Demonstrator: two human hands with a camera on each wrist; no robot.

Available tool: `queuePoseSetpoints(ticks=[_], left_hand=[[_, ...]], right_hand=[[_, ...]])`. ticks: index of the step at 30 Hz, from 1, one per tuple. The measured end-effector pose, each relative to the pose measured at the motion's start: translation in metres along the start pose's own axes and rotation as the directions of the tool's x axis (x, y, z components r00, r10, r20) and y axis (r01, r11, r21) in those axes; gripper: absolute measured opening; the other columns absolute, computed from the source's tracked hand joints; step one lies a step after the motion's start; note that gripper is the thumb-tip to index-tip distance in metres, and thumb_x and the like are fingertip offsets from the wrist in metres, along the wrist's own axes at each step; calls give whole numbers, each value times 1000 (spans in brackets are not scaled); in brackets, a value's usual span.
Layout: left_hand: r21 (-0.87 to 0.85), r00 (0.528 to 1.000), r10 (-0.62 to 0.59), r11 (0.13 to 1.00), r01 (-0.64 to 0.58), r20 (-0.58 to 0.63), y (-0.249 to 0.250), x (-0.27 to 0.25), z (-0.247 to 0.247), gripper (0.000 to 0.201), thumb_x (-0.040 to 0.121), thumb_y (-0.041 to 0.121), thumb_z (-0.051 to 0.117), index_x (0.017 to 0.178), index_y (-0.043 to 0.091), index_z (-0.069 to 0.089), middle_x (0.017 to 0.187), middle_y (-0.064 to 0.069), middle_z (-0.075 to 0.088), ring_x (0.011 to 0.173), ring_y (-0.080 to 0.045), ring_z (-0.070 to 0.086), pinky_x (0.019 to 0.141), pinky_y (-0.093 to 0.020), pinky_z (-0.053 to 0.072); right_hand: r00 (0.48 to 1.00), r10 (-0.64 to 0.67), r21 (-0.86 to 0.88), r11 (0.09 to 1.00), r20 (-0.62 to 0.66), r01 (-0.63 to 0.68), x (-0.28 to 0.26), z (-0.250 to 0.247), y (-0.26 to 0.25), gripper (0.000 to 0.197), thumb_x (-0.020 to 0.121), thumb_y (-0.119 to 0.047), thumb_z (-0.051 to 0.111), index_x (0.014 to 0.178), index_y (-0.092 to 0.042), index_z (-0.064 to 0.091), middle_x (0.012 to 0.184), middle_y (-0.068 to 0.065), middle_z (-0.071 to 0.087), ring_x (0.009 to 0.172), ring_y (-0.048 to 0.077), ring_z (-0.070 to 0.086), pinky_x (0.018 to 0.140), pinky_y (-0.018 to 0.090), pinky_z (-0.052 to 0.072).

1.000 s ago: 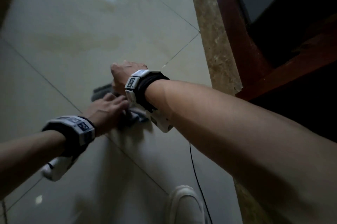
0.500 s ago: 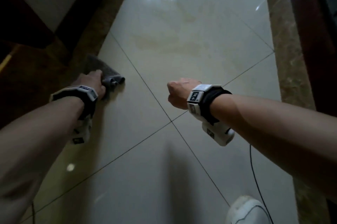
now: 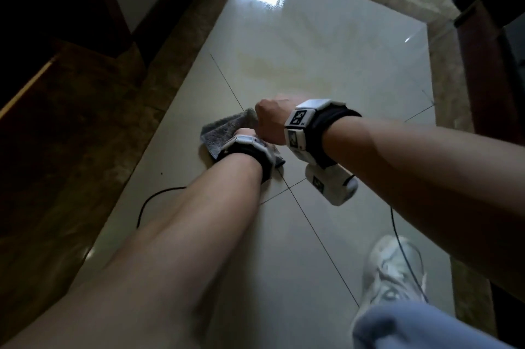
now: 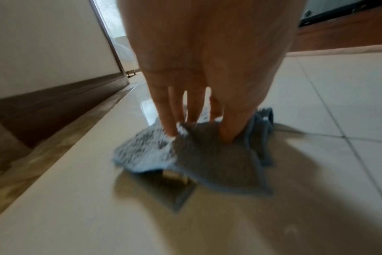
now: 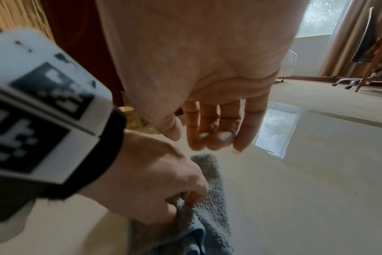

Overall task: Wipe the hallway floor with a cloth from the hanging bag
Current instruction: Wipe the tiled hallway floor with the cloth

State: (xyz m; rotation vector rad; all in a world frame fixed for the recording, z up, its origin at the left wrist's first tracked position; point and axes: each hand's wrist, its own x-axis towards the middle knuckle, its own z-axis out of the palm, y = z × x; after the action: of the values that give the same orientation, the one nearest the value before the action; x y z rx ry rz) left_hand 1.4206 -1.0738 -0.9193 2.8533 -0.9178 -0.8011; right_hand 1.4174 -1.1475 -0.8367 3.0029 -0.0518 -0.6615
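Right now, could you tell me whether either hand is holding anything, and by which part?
The left hand grips the grey cloth at its bunched middle, pressing it to the floor. The right hand holds nothing.

This is looking like a hotel room or a bedroom at home, seen from its tiled entry hall. Glossy cream floor tiles (image 3: 326,70) are running between a mottled stone border (image 3: 181,64) and a dark wooden baseboard (image 4: 55,96). Past the tiles, beige carpet (image 5: 316,96) is stretching toward a window (image 5: 321,17) where tan curtains (image 5: 347,38) are hanging. A wooden desk (image 5: 373,57) and a swivel chair base (image 5: 347,82) are standing there, and a white-skirted bed (image 5: 289,65) is showing beside them.
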Motion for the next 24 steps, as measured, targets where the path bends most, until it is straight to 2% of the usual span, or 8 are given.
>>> queuePoseSetpoints(ticks=[3,5,9,12,15,17,21,24], left_hand=[[127,994,98,988,-91,-52,-17,12,7,29,95,23,47,121,14,55,115,-11,61,106,-30,58,72,-32,41],[245,979,185,957,-158,-88,-29,17,13,30,94,23,49,124,19,52,115,-6,60,106,-25,53,75,-34,40],[319,936,345,897,-308,-67,-57,20,16,44,92,34,53,134,29,42,132,5,51,117,-22,49,90,-36,43],[348,900,436,844,-409,3,-60,25,1,39,98,27,48,135,24,40,136,1,48,116,-22,49,86,-34,45],[346,937,347,875,-338,39,-54,32,-18,24,97,27,50,122,28,50,116,0,54,87,-18,48,66,-29,38],[374,944,326,871,-319,46,-48,37,-22,16,96,31,50,111,28,54,104,-2,54,78,-18,48,63,-28,40],[407,966,251,878,-251,56,-53,51,-21,34,98,42,41,122,27,60,118,-2,63,103,-22,60,88,-35,49],[337,994,89,936,-105,62,-55,62,-27,36,94,36,51,129,32,44,122,-2,54,96,-23,61,78,-35,55]], right_hand=[[999,-30,-23,999,17,30,9,4,7,22,88,-24,54,69,-12,52,59,3,49,52,25,50,44,20,31],[997,-55,-51,997,57,58,18,6,14,24,90,-22,53,68,-13,51,60,2,48,52,22,49,44,20,30],[983,-110,-174,975,146,135,42,-4,23,11,95,-21,52,88,-13,54,69,5,50,53,20,46,42,23,26],[975,-162,-212,958,153,192,66,-16,36,13,96,-24,55,94,-12,59,71,5,51,54,20,44,41,22,24],[970,-213,-207,950,119,234,90,-28,50,14,94,-26,57,92,-12,57,67,4,47,51,19,43,43,22,26],[963,-250,-182,947,98,264,109,-34,54,14,92,-25,58,90,-13,52,67,3,44,51,17,42,43,22,26],[945,-317,-164,931,81,327,146,-34,51,18,85,-25,66,86,-14,52,70,4,49,53,18,49,49,23,41],[915,-394,-161,901,85,403,167,-30,53,26,80,-25,68,78,-18,43,71,4,46,57,23,50,68,37,57]])
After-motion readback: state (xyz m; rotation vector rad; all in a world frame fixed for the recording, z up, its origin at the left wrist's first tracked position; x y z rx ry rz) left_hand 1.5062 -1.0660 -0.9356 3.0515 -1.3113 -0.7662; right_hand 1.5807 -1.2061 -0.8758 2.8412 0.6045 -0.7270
